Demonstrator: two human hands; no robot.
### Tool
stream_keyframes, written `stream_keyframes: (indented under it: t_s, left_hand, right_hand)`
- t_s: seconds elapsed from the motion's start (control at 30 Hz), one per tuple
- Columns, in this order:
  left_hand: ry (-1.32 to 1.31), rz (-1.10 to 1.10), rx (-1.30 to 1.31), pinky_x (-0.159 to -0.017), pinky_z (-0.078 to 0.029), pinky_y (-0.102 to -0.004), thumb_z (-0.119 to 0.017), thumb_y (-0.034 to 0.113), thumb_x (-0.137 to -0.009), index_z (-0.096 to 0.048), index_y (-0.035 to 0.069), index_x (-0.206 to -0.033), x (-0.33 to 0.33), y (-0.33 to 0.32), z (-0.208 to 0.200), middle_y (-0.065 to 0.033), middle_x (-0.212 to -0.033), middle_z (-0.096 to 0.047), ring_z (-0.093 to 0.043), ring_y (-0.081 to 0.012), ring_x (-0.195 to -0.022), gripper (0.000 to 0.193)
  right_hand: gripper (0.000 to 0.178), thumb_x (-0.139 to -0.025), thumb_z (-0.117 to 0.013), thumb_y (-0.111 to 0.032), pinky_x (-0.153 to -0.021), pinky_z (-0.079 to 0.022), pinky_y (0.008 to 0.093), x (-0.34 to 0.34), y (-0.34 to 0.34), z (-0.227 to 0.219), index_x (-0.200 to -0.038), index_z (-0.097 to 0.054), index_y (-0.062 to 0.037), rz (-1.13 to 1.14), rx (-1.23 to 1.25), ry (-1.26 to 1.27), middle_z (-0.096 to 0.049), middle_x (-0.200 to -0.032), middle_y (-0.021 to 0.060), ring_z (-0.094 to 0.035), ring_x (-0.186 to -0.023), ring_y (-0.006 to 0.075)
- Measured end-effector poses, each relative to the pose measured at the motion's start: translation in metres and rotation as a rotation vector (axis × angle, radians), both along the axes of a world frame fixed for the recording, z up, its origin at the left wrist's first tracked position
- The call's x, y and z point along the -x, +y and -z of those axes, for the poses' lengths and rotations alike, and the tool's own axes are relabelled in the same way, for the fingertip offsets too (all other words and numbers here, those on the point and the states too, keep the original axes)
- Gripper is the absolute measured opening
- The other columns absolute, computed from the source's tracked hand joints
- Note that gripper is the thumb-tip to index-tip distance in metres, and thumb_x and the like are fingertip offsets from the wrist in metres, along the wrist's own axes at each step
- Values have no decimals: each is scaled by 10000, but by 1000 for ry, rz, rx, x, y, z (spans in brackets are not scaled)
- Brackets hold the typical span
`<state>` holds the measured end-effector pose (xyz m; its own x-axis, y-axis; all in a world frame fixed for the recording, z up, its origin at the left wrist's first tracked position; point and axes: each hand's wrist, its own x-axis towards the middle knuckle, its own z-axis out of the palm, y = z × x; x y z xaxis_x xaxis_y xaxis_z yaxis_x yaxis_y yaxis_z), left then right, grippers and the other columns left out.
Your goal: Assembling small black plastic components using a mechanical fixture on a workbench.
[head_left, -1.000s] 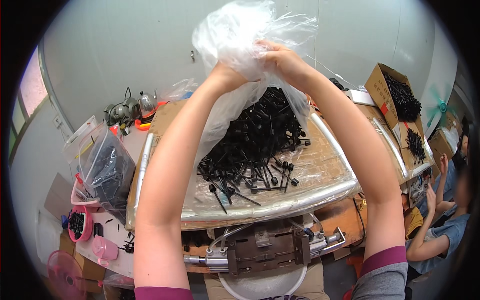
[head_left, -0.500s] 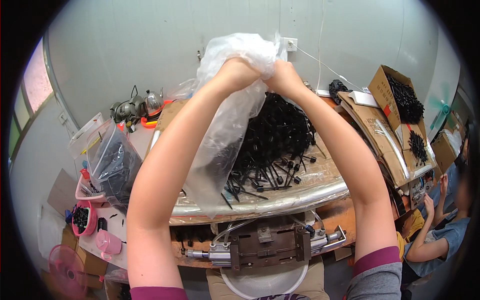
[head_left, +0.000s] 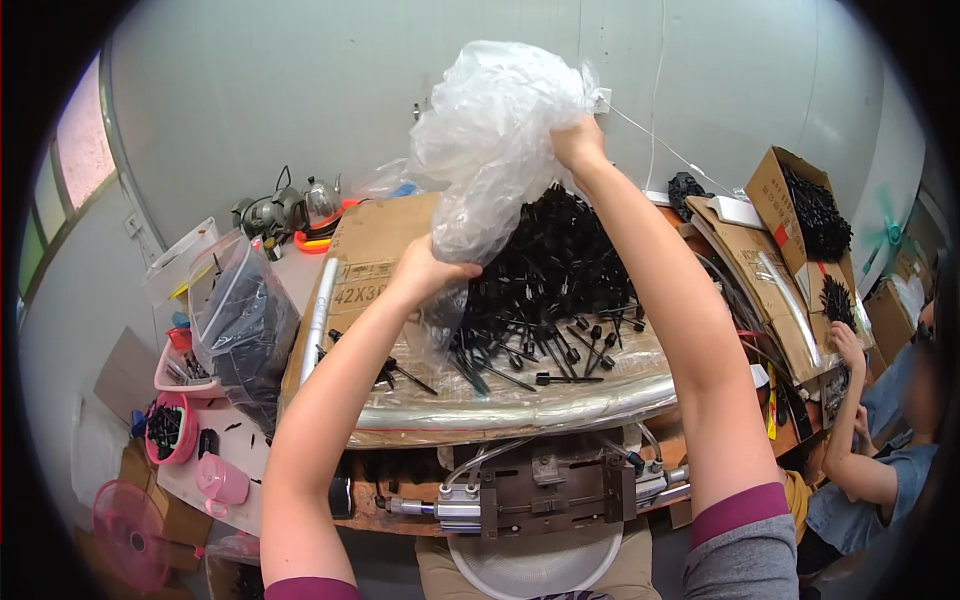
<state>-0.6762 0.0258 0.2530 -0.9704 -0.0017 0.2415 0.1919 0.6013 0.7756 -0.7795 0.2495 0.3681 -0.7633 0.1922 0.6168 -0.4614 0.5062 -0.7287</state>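
A crumpled clear plastic bag [head_left: 500,130] hangs above the workbench, bunched up between my two hands. My right hand [head_left: 578,145] is closed on its upper right edge, close to the wall. Lower down, my left hand [head_left: 430,272] grips the bag's narrowed part, thumb pointing right. Under the bag lies a heap of thin black plastic pieces with knobbed ends [head_left: 560,270], spread on a film-covered cardboard sheet [head_left: 385,235]. Loose ones are scattered toward the near edge, and the bag's lower tip hangs among them.
A metal clamping fixture with air cylinders [head_left: 550,495] sits at the bench's near edge. On the left stand a clear bag-lined bin [head_left: 240,310] and a pink cup [head_left: 222,480]. At right are a carton of black pieces [head_left: 805,205] and a co-worker's hand [head_left: 848,345].
My left hand has come down from the bag's top to its lower part. The bag is now bunched higher and its bottom lifted. A co-worker's hand has risen to some black pieces.
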Motion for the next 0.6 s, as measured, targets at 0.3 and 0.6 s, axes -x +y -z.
stream_keyframes:
  t_s: [0.3, 0.6]
  left_hand:
    - [291, 8, 202, -940, -483, -376, -895, 221, -574, -626, 38, -1165, -8, 3, -28, -152, -1081, -686, -628, -289, -1072, 674]
    - [749, 256, 518, -1028, -400, -402, -752, 339, -772, -575, 40, -1280, 10, 37, 9, -122, -1260, -621, -557, -271, -1178, 615]
  right_hand:
    - [322, -841, -573, -67, -799, -528, 339, -67, 32, -38, -1152, -647, -34, -390, -180, 32, -698, -1038, 134, -677, -936, 238]
    - [397, -644, -751, -214, -860, -516, 413, -101, 45, 51, -1011, -690, -76, -535, -583, 544, -676, -1011, 217, -642, -987, 364]
